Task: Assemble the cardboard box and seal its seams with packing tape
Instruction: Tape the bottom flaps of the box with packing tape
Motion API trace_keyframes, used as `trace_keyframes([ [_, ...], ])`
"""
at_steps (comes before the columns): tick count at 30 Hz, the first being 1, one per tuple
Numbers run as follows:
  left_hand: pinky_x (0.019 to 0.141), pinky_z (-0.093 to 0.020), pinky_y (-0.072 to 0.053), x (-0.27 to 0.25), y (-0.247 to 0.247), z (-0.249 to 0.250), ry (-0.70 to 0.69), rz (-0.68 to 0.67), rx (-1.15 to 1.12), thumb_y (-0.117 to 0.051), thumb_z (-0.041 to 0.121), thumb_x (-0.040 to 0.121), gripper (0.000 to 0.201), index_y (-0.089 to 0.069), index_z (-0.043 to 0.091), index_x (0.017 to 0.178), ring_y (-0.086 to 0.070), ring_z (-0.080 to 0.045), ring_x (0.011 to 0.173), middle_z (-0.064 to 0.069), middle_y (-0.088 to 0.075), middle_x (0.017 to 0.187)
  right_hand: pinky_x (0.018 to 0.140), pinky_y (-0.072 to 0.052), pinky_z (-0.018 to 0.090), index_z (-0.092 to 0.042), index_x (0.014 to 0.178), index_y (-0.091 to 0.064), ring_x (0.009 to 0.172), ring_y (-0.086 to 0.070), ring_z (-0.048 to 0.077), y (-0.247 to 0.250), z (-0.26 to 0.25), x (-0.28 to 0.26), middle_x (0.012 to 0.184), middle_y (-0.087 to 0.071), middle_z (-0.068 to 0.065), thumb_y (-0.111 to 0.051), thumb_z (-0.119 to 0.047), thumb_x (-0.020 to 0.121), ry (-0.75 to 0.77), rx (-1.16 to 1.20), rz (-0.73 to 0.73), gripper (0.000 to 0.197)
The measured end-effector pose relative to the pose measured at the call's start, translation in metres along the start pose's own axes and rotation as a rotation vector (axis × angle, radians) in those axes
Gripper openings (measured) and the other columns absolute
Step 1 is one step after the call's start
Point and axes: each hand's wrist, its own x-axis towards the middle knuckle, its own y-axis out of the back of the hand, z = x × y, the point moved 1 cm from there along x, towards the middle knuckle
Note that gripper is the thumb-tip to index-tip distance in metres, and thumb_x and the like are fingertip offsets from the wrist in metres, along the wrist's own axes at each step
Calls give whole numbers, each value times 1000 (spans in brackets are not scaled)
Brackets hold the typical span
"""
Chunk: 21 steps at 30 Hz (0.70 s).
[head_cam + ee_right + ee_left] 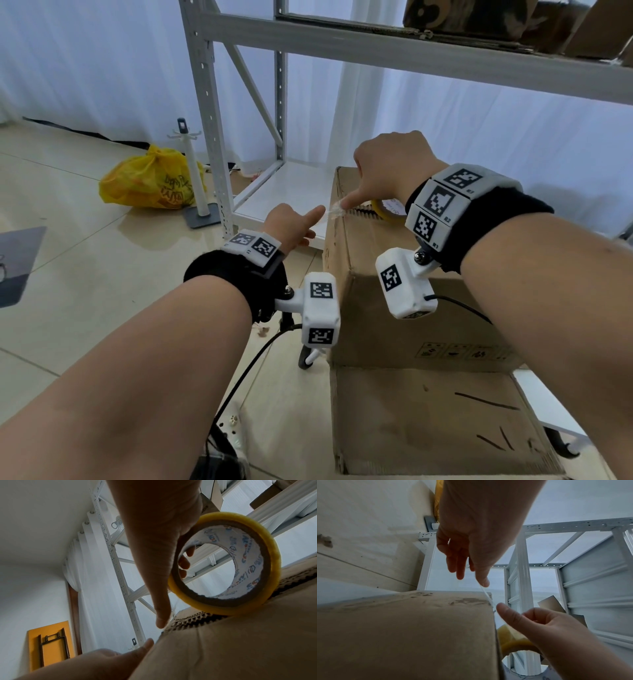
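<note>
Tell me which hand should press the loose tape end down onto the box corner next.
Probably the left hand: its forefinger already touches the tape end beside the box corner, while the right hand holds the roll.

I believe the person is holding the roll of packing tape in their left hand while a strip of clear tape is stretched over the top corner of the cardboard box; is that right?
Not quite: the roll of packing tape is in the right hand, with fingers hooked through its core, as the right wrist view shows. The left hand only touches the strip of clear tape, which is indeed stretched over the top corner of the cardboard box.

Black wristbands, white marker-tagged camera pods — black cables, bare forearms
</note>
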Motion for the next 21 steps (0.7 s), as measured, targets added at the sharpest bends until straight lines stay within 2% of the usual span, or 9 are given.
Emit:
trace_keyframes([
  [5,48,-20,-36,0,3,1,-20,30,43,-51,46,93,50,-55,-1,107,-56,-7,59,-8,-71,98,77,-39,35,-22,66,-40,77,-54,21,3,-1,-1,70,-51,-3,-63,-76,66,7,-28,-34,59],
  [8,49,-20,-34,-1,4,0,-41,31,96,-52,47,92,51,-58,-2,105,-55,-6,58,-8,-71,97,77,-40,35,-22,67,-42,77,-55,21,4,-2,-1,70,-53,-3,-63,-77,65,10,-44,-37,59],
  [10,48,-19,-32,-2,6,1,-56,33,163,-53,53,89,57,-63,-2,99,-54,-6,57,-6,-70,87,79,-40,36,-22,68,-42,79,-54,21,4,-2,-2,71,-52,-3,-63,-78,66,12,-53,-46,59],
  [13,49,-20,-30,-6,8,4,-77,23,301,-53,63,83,64,-67,1,83,-51,-8,55,0,-59,64,83,-40,38,-22,76,-47,82,-52,21,5,-4,-4,72,-51,-3,-62,-77,67,19,-68,-59,58],
  [15,51,-21,-33,-7,6,6,-78,4,359,-52,65,82,64,-64,3,78,-52,-12,57,-1,-58,63,83,-41,38,-21,82,-51,82,-53,21,6,-5,-4,73,-52,-4,-62,-77,67,23,-70,-54,58],
  [18,59,-25,-39,-4,4,7,-118,-8,459,-48,69,82,67,-58,3,75,-54,-19,63,-9,-58,71,83,-41,39,-21,85,-53,82,-53,20,6,-3,-4,74,-53,-4,-63,-76,67,25,-49,-55,59],
  [21,58,-27,-39,-6,6,12,-161,8,575,-44,70,83,67,-46,7,59,-47,-16,53,-6,-49,60,84,-41,39,-21,90,-56,85,-55,20,4,0,-4,79,-57,-3,-63,-76,66,24,-8,-55,60],
])
